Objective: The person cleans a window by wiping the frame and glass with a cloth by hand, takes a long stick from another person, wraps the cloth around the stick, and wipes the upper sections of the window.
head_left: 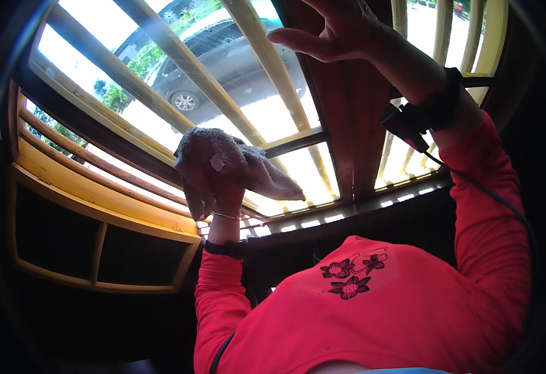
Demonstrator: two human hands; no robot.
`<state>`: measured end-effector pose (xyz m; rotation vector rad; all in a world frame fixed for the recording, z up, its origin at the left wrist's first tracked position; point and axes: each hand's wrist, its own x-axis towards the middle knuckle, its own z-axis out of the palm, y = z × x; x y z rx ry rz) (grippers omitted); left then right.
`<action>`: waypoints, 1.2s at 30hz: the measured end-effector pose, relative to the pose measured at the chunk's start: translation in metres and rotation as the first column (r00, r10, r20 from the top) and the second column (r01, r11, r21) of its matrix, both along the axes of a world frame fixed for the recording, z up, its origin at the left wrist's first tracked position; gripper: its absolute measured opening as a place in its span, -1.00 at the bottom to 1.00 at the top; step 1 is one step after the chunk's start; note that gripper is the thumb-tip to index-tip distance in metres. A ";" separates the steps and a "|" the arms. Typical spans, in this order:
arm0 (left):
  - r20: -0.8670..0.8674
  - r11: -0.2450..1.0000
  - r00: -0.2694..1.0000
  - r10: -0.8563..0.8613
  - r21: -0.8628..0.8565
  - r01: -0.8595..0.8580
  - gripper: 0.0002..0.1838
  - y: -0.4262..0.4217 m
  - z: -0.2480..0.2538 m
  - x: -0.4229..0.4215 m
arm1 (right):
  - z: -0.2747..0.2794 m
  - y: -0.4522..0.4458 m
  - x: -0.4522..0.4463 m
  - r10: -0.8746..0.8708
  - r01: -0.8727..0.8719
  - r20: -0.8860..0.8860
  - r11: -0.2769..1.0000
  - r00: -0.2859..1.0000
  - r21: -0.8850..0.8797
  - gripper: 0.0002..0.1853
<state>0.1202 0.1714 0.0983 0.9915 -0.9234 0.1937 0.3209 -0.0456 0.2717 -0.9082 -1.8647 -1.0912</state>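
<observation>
My left hand [224, 187] is raised in front of the barred window, its fingers wrapped in a grey terry cloth [213, 151]. A loose end of the cloth hangs out to the right, near the window's lower rail [296, 142]. Whether the cloth presses on the glass I cannot tell. High at the top edge, my right hand [341, 34] is spread beside the dark wooden post [354, 124], thumb pointing left and holding nothing visible. Its other fingertips are cut off by the frame, so contact with the post is unclear.
Slanting wooden bars [185, 62] cross the window, with a parked car [235, 81] outside. At lower left is a yellow wooden frame [98, 249] with two dark panels. A black cable [485, 190] runs from a device [407, 128] on my right wrist along the sleeve.
</observation>
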 end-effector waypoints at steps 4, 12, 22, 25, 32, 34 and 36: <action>-0.395 0.810 0.873 0.287 -0.386 -0.441 -0.51 -0.069 0.010 -0.020 | -0.001 0.000 0.002 -0.093 0.091 -0.036 0.995 0.995 -0.041 -0.30; 0.542 -0.364 0.206 0.814 0.755 -0.546 -0.53 -0.032 -0.049 0.047 | 0.003 0.001 0.004 -0.085 0.085 -0.005 0.996 0.996 0.017 -0.32; 0.825 -0.686 -0.503 0.256 -0.211 -0.696 -0.53 -0.051 0.137 0.040 | 0.002 0.008 0.002 0.059 -0.050 -0.083 0.993 0.995 0.107 -0.40; 0.813 -0.726 -0.568 0.130 -0.312 -0.613 -0.52 -0.026 0.164 0.030 | 0.007 0.015 0.010 0.035 -0.046 0.042 0.952 0.999 0.304 -0.40; 0.794 -0.665 -0.337 0.507 0.111 -0.739 -0.51 -0.035 0.045 0.020 | 0.009 0.010 0.004 0.155 -0.148 0.003 0.939 0.988 0.310 -0.40; 0.707 -0.531 -0.138 0.694 0.373 -0.760 -0.51 -0.043 0.005 0.020 | 0.012 0.014 0.007 0.175 -0.175 0.027 0.937 0.984 0.301 -0.38; 0.539 -0.349 0.036 0.842 0.594 -0.725 -0.50 -0.046 -0.010 0.022 | 0.013 0.010 0.004 0.187 -0.183 0.014 0.945 0.982 0.269 -0.37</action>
